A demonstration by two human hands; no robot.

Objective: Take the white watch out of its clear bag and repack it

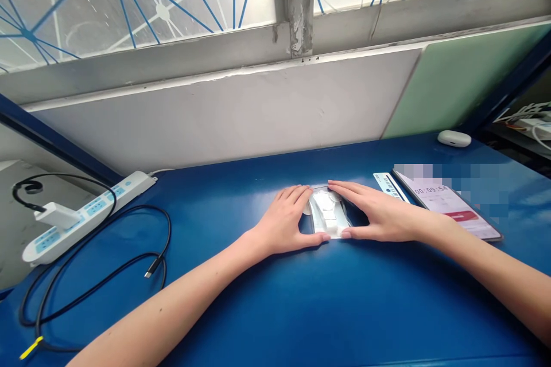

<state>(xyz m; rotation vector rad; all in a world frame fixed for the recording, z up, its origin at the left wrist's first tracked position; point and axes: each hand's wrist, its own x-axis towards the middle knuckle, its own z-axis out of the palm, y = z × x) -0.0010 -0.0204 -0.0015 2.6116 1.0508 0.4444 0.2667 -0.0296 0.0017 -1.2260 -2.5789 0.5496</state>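
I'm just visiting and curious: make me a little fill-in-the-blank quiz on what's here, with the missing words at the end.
1. The packet lies between the left hand and the ____ hand.
2. The table is coloured ____.
3. The tag on the black cable is coloured ____.
4. The timer on the phone reads ____.

Missing words: right; blue; yellow; 00:09:54.

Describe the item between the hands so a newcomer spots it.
On the blue table, find the left hand and right hand, thumbs and fingers spread. Between them lies a shiny, pale plastic package. Its lumpy, molded surface sets it apart from the flat phone to its right.
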